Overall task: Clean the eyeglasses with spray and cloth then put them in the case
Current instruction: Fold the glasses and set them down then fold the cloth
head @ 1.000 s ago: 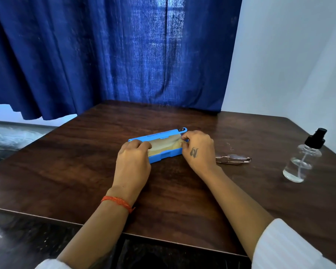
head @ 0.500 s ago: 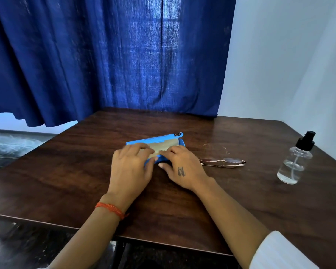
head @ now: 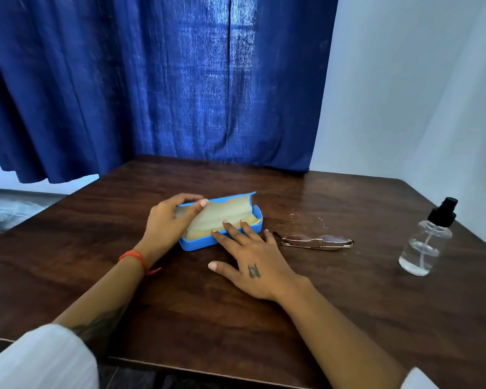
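Two bare hands work at an open blue eyeglass case (head: 208, 244) on a dark wooden table (head: 180, 318). Nearest, the right hand (head: 253, 262) lies flat, fingers straight, fingertips (head: 227, 224) touching the yellow cloth (head: 222, 217) inside. Just beyond, the left hand (head: 169, 223) curls over the case's left end, gripping its lid. Folded eyeglasses (head: 317, 242) lie just right of the right hand; a spray bottle (head: 427, 242) stands well apart, farther right.
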{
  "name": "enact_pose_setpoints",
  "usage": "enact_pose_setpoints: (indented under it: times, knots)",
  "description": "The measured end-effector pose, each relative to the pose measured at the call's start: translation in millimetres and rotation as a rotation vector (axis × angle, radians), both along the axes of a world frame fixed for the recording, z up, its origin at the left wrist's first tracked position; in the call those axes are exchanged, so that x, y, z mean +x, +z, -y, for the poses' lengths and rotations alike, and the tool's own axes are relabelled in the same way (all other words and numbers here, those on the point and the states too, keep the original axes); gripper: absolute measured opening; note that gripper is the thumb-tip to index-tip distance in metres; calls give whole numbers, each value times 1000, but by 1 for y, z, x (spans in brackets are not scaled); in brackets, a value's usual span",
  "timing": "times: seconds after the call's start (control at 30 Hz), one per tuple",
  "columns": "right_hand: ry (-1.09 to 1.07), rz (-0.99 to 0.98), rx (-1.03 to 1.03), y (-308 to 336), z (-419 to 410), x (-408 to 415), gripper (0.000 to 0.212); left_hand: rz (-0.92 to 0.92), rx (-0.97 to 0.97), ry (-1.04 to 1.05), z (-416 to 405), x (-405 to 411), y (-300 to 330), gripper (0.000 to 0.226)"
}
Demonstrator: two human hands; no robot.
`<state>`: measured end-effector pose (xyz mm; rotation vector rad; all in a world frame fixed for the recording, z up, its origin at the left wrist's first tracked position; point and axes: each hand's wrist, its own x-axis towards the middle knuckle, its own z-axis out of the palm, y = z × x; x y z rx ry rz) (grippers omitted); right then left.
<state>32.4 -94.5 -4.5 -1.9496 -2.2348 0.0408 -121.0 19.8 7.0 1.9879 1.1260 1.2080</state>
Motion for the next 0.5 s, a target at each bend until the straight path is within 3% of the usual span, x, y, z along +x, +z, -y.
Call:
enact_pose_setpoints:
  times: [0.13, 0.23, 0.37, 0.5]
  knots:
    - [-1, 15, -27, 1, -1, -1, 65, 231, -245, 211, -11, 20, -1, 40]
    - [-5, 17, -25, 1, -1, -1, 65, 265, -234, 323, -13, 28, -6, 49]
    - [-4, -13, 0, 5, 4, -4, 64, 262, -203, 290, -14, 24, -9, 48]
    - [-48, -161, 292, 19, 17, 8, 54, 236, -149, 255, -13, 20, -11, 45]
